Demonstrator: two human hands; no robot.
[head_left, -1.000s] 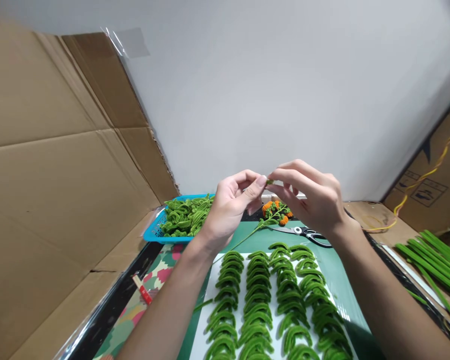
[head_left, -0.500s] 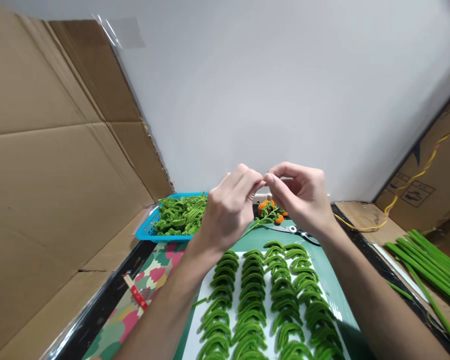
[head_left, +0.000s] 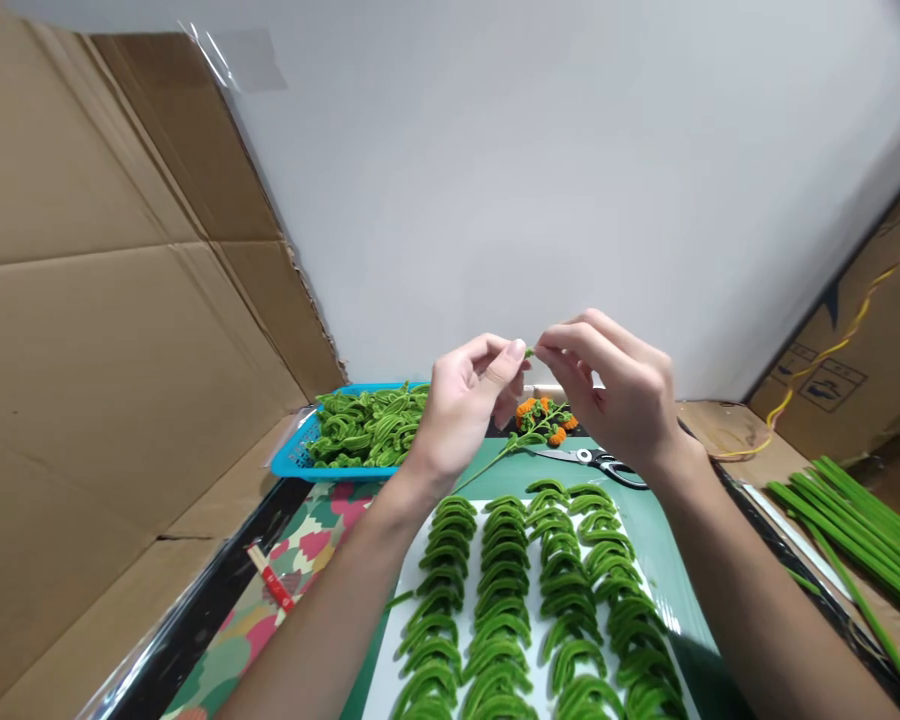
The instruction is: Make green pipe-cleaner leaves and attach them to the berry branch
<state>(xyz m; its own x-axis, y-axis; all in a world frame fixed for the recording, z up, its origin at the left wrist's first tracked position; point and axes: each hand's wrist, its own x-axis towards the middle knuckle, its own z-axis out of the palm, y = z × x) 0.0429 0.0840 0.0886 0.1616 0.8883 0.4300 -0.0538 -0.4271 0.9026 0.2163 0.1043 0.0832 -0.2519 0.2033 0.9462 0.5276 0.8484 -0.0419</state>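
Both my hands are raised above the far side of the mat, fingertips nearly meeting. A small green fuzzy piece (head_left: 529, 352) shows between them. My left hand (head_left: 474, 395) pinches it between thumb and fingers. My right hand (head_left: 615, 385) has its fingertips pressed together at the piece's other end. Below lies a white board (head_left: 399, 640) with rows of curved green fuzzy pieces (head_left: 504, 585). Behind my hands lies a green stem with orange flowers (head_left: 557, 436), near black-handled scissors (head_left: 585, 457).
A blue basket (head_left: 289, 462) heaped with green fuzzy pieces stands at the back left. Green stems (head_left: 855, 530) lie at the right beside a white strip. Cardboard (head_left: 120, 330) rises at the left. A red-wrapped item (head_left: 271, 580) lies on patterned cloth. Yellow wire hangs at the right.
My left hand has turned so its thumb and palm side show. My right hand has rolled over, back upward, and shifted slightly right. The green piece now shows between the fingertips.
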